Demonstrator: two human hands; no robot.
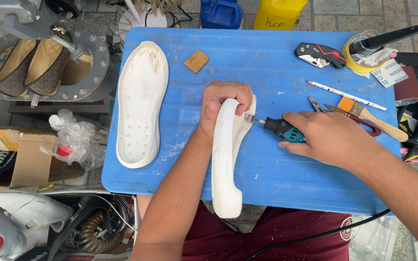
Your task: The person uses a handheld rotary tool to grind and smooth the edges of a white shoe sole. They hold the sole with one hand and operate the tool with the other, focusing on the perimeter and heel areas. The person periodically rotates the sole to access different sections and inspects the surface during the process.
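My left hand (221,104) grips a white shoe sole (226,159) held on its edge over the blue tabletop (276,63), heel end toward me. My right hand (327,137) holds a small teal and black rotary tool (281,129), its tip touching the inner rim of that sole near my left fingers. A second white sole (140,104) lies flat, inside up, on the left part of the tabletop.
On the tabletop lie a tan sanding block (196,61), a utility knife (320,54), tape roll (364,53), white pencil (347,95), pliers and a brush (371,118). A round press with brown shoes (39,65) stands left. White sneakers (20,212) sit below.
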